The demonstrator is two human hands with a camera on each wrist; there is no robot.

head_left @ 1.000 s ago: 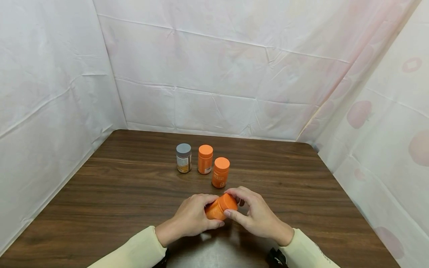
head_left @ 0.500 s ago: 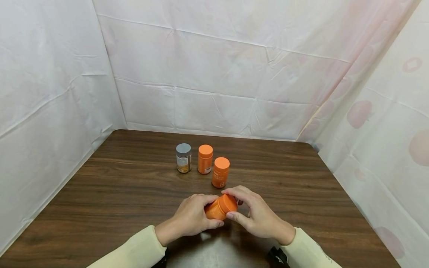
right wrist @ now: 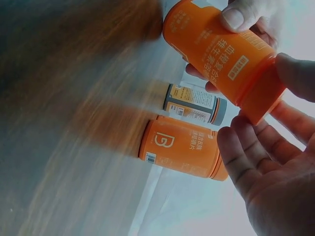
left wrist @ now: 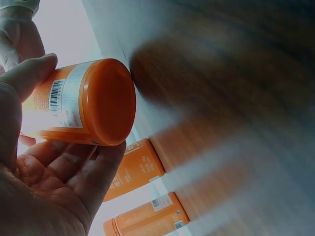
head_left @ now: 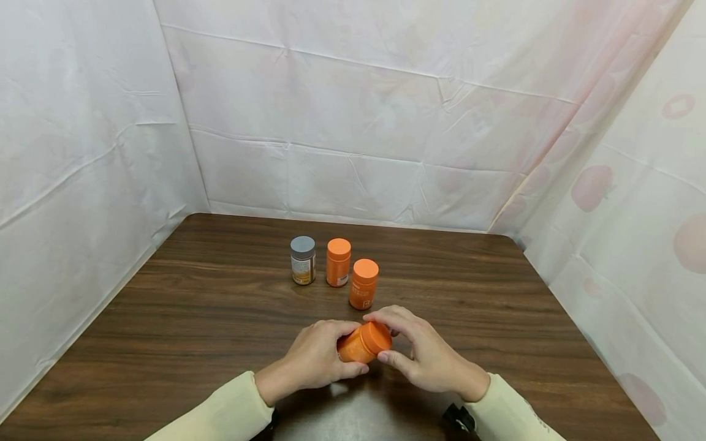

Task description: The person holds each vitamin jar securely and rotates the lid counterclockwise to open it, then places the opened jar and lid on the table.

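Observation:
In the head view, my left hand (head_left: pixel 311 358) grips an orange pill bottle (head_left: pixel 353 348) round its body, thumb on the near side. The bottle is tilted, its orange cap (head_left: pixel 377 337) toward the right. My right hand (head_left: pixel 427 358) holds that cap between its thumb and fingers. Its thumb lies at the cap's lower edge and the index finger at the top. The left wrist view shows the bottle's base (left wrist: pixel 114 102) and a barcode label. In the right wrist view, white lettering runs along the bottle's side (right wrist: pixel 216 51), and the cap (right wrist: pixel 263 91) still sits on it.
Beyond the hands, two orange bottles, one nearer (head_left: pixel 363 285) and one farther (head_left: pixel 338 263), stand upright. Left of them stands a grey-capped bottle (head_left: pixel 303 261). The brown wooden table (head_left: pixel 193 318) is bordered by pale sheets (head_left: pixel 353 110) behind and at both sides.
My right thumb has slid rightward and down along the cap's edge, while the index finger has shifted slightly left over its top. The left hand and standing bottles have stayed put.

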